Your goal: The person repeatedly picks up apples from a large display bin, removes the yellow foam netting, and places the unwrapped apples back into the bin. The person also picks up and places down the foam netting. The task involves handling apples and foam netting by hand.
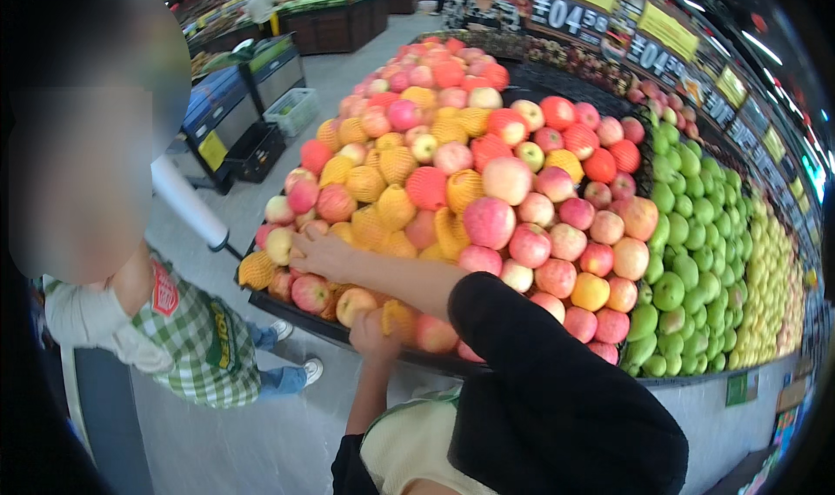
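Note:
My right hand (321, 253) reaches across to the left corner of an apple display, its fingers over the apples beside a pale apple (279, 246). Whether it grips one is not clear. Lower down, by the front edge, my left hand (376, 336) is curled with its fingers on a yellow foam fruit net (396, 319). A yellow-pink apple (355, 306) sits just above that hand. Around both hands lie red-pink apples (310, 293), some bare and some in nets. One netted apple (256, 270) rests at the very corner.
The black rim (293, 317) of the display runs before me. Green apples (685, 234) and yellow fruit (763, 286) are heaped to the right. A person in a green checked apron (202, 338) stands close on my left, near a white pole (192, 204). Crates (256, 156) stand beyond.

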A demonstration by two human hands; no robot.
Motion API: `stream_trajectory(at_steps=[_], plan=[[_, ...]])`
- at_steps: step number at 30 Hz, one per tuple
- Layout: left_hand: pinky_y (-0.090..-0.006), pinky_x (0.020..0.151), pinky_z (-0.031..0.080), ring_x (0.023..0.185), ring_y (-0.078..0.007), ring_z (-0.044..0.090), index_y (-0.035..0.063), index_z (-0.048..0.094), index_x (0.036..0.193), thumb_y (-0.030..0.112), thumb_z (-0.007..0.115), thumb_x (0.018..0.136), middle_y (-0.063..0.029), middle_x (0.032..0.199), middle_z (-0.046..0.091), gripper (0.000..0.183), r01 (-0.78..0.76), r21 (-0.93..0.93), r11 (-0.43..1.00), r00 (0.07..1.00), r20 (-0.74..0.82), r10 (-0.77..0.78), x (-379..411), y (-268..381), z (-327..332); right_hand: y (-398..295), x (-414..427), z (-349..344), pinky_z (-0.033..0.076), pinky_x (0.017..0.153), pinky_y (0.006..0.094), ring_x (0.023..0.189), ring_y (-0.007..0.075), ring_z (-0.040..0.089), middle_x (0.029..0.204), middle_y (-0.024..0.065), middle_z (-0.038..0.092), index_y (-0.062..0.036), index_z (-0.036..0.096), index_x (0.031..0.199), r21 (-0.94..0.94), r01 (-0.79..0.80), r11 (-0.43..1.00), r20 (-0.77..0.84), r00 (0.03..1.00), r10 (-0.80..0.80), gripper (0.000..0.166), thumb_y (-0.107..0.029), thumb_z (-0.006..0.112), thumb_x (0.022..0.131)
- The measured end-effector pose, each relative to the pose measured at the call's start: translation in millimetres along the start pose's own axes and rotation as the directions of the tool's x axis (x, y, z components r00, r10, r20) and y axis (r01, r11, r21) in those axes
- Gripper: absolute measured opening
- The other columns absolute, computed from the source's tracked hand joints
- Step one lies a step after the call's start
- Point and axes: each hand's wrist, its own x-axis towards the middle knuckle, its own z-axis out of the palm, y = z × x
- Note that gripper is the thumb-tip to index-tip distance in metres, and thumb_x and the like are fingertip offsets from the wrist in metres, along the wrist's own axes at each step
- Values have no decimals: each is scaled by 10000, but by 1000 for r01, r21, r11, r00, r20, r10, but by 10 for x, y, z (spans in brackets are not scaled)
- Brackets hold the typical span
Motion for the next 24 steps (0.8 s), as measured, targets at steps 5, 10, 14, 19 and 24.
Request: stream_trajectory(at_steps=[5,10,14,19,24], plan=[[-510,729,552,840,-447,634,-14,639,1054,141,699,830,-227,976,631,279,-53,-22,998,999,3,53,-51,-25,136,298,-444,-955,522,913,493,1107,398,543,1203,173,540,-101,580,1258,254,-382,888,-41,913,405,676,-247,847,654],[-508,741,531,850,-457,619,-30,620,1061,124,692,844,-240,969,618,276,-27,-49,998,1000,0,27,-104,-97,21,738,-1154,-2440,553,881,447,1013,324,652,1086,162,658,-86,635,1172,452,-558,696,-207,694,690,620,-339,914,680],[-497,716,511,820,-446,605,-28,613,1049,101,691,843,-233,934,604,255,-48,-105,993,999,19,50,11,63,31,1170,-2005,-3342,566,926,345,1118,209,653,1266,125,634,-5,517,1400,686,-691,228,-106,215,971,702,-328,825,858],[-494,686,494,791,-436,588,-23,609,1034,94,691,835,-216,895,587,245,-62,-117,991,998,-15,61,84,133,23,1448,-2375,-3839,531,851,333,1003,191,662,1216,91,642,-83,561,1401,807,-589,-33,25,-22,999,700,-574,676,915],[-489,663,485,763,-425,576,-19,608,1030,87,686,831,-210,885,583,238,-61,-120,991,998,-34,57,93,133,5,1788,-2308,-3702,515,843,330,980,179,646,1218,64,625,-130,577,1371,783,-593,-189,207,-38,978,689,-625,661,899]])
